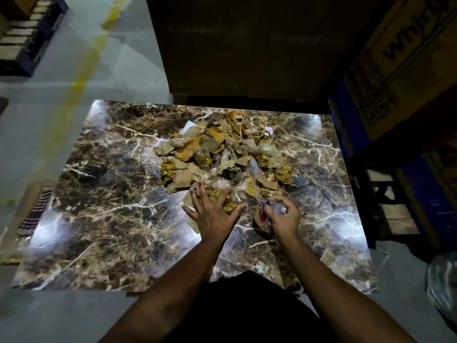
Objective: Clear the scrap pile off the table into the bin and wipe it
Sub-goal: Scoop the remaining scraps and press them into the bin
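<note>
Scrap pile (pixel 217 149) sits on the marble-pattern tabletop (pixel 99 219), centre toward the far edge: torn brown cardboard bits, crumpled gold foil wrappers, clear plastic film, loosely heaped. Left hand (pixel 212 214) at the pile's near edge, fingers spread flat over scraps. Right hand (pixel 284 216) just right of it, beside the pile's near-right corner, fingers curled round a crumpled wad of clear plastic (pixel 274 209) with a blue-red bit. Printed cardboard box (pixel 395 58) stands right of the pile, off the tabletop.
</note>
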{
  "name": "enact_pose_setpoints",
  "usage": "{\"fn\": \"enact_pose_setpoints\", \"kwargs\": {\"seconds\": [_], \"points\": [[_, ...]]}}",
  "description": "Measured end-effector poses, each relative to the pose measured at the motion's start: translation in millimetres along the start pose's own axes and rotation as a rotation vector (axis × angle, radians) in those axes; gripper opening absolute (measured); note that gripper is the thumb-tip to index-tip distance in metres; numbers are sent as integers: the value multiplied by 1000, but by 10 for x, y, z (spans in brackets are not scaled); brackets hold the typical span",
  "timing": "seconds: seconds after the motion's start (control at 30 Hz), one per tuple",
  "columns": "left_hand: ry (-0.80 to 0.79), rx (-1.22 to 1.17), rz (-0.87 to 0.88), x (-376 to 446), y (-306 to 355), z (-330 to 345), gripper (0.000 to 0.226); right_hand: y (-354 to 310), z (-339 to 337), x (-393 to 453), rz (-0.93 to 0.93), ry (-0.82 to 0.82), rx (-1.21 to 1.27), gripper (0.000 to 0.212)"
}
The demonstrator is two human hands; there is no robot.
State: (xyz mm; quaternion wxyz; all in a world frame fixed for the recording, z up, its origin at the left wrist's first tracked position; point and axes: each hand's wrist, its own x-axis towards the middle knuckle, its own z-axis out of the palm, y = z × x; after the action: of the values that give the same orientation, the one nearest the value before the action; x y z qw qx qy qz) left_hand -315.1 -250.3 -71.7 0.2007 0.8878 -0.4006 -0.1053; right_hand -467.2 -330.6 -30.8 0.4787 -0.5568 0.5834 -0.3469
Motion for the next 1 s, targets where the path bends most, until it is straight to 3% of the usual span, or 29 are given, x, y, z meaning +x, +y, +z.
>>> {"fn": "enact_pose_setpoints", "kwargs": {"seconds": [0.23, 0.47, 0.57, 0.7, 0.8, 0.93, 1.0], "points": [[118, -133, 41, -30, -30, 134, 22, 40, -14, 79, 26, -102, 3, 32], [137, -320, 87, -22, -111, 113, 17, -72, 215, 75, 89, -144, 126, 32], [140, -375, 30, 46, -122, 21, 12, -93, 224, 27, 134, -137, 210, 28], [238, -482, -39, 116, -67, -174, 10, -273, 167, 32, 250, -92, 424, 26], [309, -633, -111, 100, 63, -360, 22, -467, 120, 93, 343, -65, 643, 24], [269, -885, -207, 70, 219, -563, 5, -667, 175, 184, 389, -35, 779, 24], [215, -987, -196, 56, 304, -670, 11, -735, 257, 195, 359, -91, 767, 24]]}}
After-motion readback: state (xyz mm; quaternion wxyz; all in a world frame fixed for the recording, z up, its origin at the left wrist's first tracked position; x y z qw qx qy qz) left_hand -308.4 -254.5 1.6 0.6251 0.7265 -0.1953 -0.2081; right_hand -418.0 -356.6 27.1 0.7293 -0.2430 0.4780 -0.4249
